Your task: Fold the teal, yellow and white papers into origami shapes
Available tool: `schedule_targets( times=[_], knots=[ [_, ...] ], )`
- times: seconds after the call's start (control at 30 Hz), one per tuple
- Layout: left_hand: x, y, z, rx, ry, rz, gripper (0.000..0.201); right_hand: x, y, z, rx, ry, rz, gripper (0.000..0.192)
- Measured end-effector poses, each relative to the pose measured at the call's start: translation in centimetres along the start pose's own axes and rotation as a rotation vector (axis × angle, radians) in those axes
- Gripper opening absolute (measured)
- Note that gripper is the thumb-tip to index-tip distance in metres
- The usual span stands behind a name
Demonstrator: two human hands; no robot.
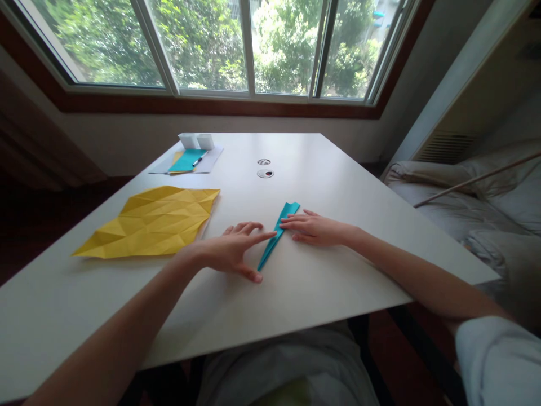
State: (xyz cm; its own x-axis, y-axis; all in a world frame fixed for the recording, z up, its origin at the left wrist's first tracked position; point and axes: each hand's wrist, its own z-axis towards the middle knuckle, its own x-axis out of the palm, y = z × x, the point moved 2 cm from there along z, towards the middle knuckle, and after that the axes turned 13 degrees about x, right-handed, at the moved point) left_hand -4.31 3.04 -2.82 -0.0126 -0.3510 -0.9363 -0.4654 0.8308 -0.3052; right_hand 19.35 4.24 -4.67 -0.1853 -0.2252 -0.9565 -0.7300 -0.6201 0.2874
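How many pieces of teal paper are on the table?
2: a folded teal strip between the left hand and right hand; a flat teal sheet atop the far-left papers. More may be hidden beneath.

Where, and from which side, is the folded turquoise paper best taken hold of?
Probably by the broad far end of the folded turquoise paper, pinched across its edges from the side of the right hand: it tapers to a thin tip at the near end.

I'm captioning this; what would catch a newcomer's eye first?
The large, creased yellow paper sheet at left on the white table probably draws the eye first. Next is the narrow, folded turquoise paper touched by the right hand. Behind the table, sunlit green trees fill the brown-framed window.
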Motion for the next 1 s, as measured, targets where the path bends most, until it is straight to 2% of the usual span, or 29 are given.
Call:
schedule_targets(
  times=[0.1,0.17,0.3,0.43,0.5,0.57,0.7,0.9,1.0],
  knots=[
    [-0.7,-0.6,0.6,0.048,-0.214,0.020,0.052,-0.2,-0.5,0.0,0.009,-0.030,-0.037,0.045],
    [-0.5,-1.5,1.3,0.077,-0.264,0.062,0.045,-0.6,-1.2,-0.1,0.023,-0.062,-0.064,0.044],
    [0.8,-3.3,2.3,0.058,-0.206,0.177,0.054,-1.2,-2.3,-0.2,0.079,-0.121,-0.136,0.040],
    [1.7,-3.8,2.4,0.043,-0.151,0.228,0.062,-1.0,-1.8,-0.3,0.126,-0.199,-0.198,0.044],
    [1.7,-3.7,2.1,0.032,-0.112,0.215,0.065,-0.4,-1.2,-0.2,0.103,-0.169,-0.183,0.051],
    [1.6,-3.6,2.0,0.014,-0.059,0.177,0.067,0.2,-1.1,0.0,0.085,-0.087,-0.131,0.056],
    [1.6,-3.5,1.8,-0.045,0.048,0.090,0.075,0.7,-2.4,0.5,0.158,0.033,-0.037,0.061],
    [1.7,-4.0,1.2,-0.050,0.108,-0.003,0.082,-0.4,-5.2,0.9,0.355,0.035,-0.047,0.064],
    [1.3,-4.9,0.5,-0.071,0.129,-0.016,0.080,-0.6,-6.2,1.0,0.400,0.039,-0.051,0.065]
  ],
)
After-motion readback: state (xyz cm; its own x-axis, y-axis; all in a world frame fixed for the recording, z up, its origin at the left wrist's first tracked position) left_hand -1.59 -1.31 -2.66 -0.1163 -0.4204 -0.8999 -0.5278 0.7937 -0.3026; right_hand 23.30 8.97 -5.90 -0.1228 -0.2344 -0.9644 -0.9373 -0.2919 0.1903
